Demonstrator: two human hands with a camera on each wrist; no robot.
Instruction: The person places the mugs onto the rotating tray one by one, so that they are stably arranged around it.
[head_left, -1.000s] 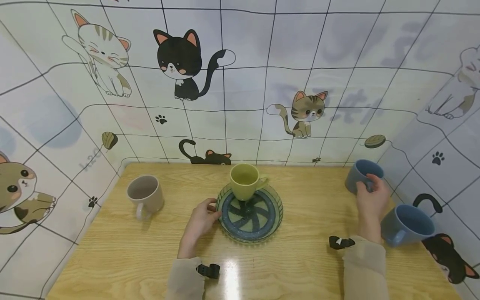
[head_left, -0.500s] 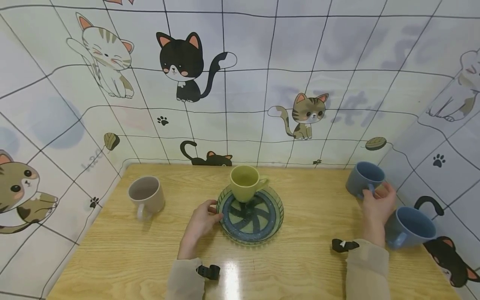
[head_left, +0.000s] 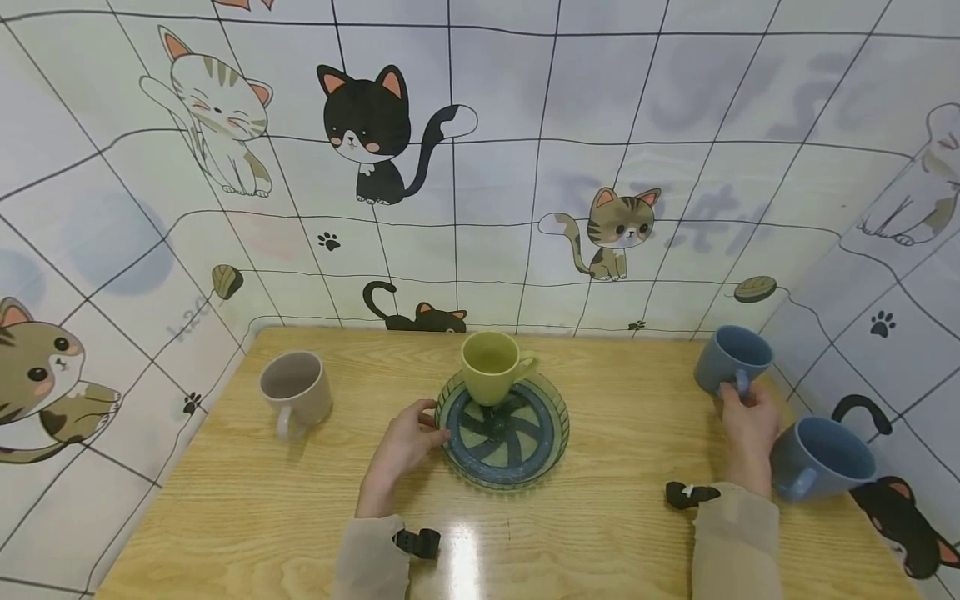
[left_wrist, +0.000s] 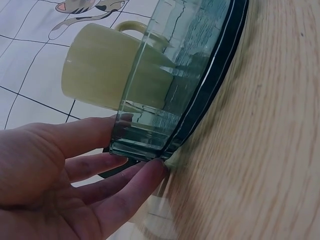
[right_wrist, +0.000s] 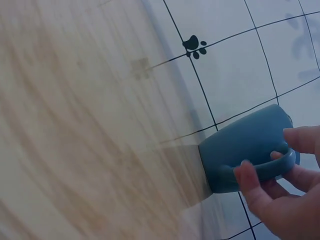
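- Left hand (left_wrist: 85, 180) pinches the dish (left_wrist: 195, 30); only the left wrist view shows a fingertip (left_wrist: 159, 169) by its lower edge.
- Right hand (right_wrist: 290, 200) grips the blue mug's (right_wrist: 245, 142) handle.
- Head view only: grey mug (head_left: 302, 398).
- Blue mug at the wood table's (head_left: 615, 417) far right corner; cat-print walls (head_left: 502, 183).

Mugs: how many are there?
4: a beige mug at far left, a green mug in the glass dish, a blue mug held by the right hand, and a second blue mug right of that hand. None appears hidden.
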